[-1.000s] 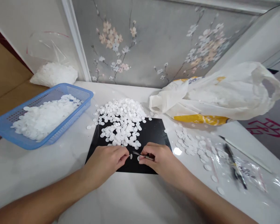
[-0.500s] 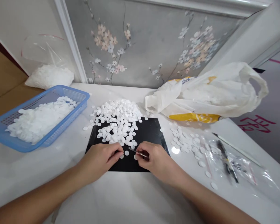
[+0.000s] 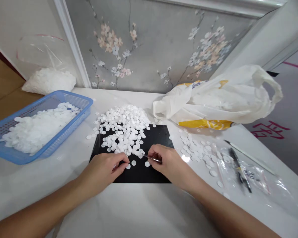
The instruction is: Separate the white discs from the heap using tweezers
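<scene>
White discs (image 3: 126,119): heaped at centre of frame, partly on black mat (image 3: 159,135); three loose just below. Right hand (image 3: 167,162), right of centre: grasping slim metal tool (image 3: 152,158), tip at heap's lower edge. Left hand (image 3: 101,168), left of centre: fingertips drawn together beside one loose disc; whether gripping anything, cannot tell.

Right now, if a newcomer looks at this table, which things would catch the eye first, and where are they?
Probably the heap of small white discs in the middle, spilling over the far part of a black sheet; the left hand and the right hand, with a thin metal tool, are over its near part. Next might come the blue basket of discs on the left and the white plastic bag at the right.
</scene>
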A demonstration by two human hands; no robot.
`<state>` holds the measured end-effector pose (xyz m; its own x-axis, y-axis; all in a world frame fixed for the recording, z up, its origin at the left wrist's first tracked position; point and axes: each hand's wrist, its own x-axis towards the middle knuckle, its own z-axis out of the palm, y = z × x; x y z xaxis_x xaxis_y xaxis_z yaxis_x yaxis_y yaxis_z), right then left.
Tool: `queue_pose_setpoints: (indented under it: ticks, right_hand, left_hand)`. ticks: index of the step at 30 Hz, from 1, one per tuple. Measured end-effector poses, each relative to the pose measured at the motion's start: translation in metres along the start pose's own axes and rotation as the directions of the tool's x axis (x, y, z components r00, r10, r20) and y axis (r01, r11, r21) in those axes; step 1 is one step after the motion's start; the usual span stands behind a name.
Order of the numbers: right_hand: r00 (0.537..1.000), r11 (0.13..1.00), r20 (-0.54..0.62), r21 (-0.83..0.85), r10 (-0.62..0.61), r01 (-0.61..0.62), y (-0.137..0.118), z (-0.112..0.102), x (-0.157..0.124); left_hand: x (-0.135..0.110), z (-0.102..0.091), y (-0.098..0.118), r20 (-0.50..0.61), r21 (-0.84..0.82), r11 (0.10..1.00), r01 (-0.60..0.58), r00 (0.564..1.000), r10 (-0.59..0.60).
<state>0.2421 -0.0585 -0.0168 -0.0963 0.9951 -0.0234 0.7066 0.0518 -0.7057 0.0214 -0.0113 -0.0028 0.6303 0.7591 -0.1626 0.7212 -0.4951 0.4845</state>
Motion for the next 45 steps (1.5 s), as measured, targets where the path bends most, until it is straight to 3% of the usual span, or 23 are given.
queue_pose_setpoints:
  ticks: [6, 13, 18, 21, 26, 31, 37, 42, 45]
  right_hand:
    - [0.99, 0.999, 0.136, 0.04, -0.026, 0.021, -0.006, -0.008, -0.002]
    - [0.985, 0.997, 0.152, 0.039, -0.078, 0.073, -0.006, -0.003, -0.003]
    - [0.994, 0.995, 0.092, 0.09, -0.058, 0.05, -0.006, 0.003, -0.002]
    - [0.998, 0.989, 0.042, 0.141, -0.052, 0.046, -0.008, 0.009, -0.003]
    - [0.99, 0.984, 0.099, 0.154, -0.101, 0.085, -0.011, 0.006, -0.003]
    - [0.995, 0.996, -0.101, 0.084, 0.023, -0.014, -0.004, -0.018, 0.001]
    - [0.993, 0.998, 0.112, 0.061, 0.02, -0.027, -0.001, -0.02, 0.002]
    - [0.984, 0.993, 0.17, 0.099, 0.044, -0.061, -0.002, -0.013, 0.001]
    - [0.983, 0.993, 0.174, 0.098, 0.052, -0.069, -0.001, -0.011, 0.001]
  left_hand:
    - [-0.001, 0.0, -0.003, -0.001, -0.023, 1.0, -0.002, 1.0, 0.002]
    - [-0.001, -0.016, -0.005, 0.02, 0.007, 0.999, 0.044, 0.999, -0.045]
    - [-0.003, -0.03, -0.007, 0.114, 0.109, 0.987, 0.117, 0.985, -0.129]
    - [-0.004, -0.032, -0.008, 0.098, 0.119, 0.983, 0.138, 0.984, -0.15]
    - [-0.004, -0.03, -0.006, 0.086, 0.185, 0.968, 0.17, 0.978, -0.189]
    - [-0.005, -0.029, -0.005, 0.046, 0.22, 0.957, 0.19, 0.978, -0.205]
    - [-0.005, -0.025, -0.004, 0.066, 0.123, 0.979, 0.161, 0.983, -0.17]
    - [-0.006, -0.021, 0.0, 0.097, 0.034, 0.993, 0.11, 0.989, -0.113]
    - [-0.007, -0.016, 0.004, 0.108, -0.115, 0.986, 0.123, 0.988, -0.111]
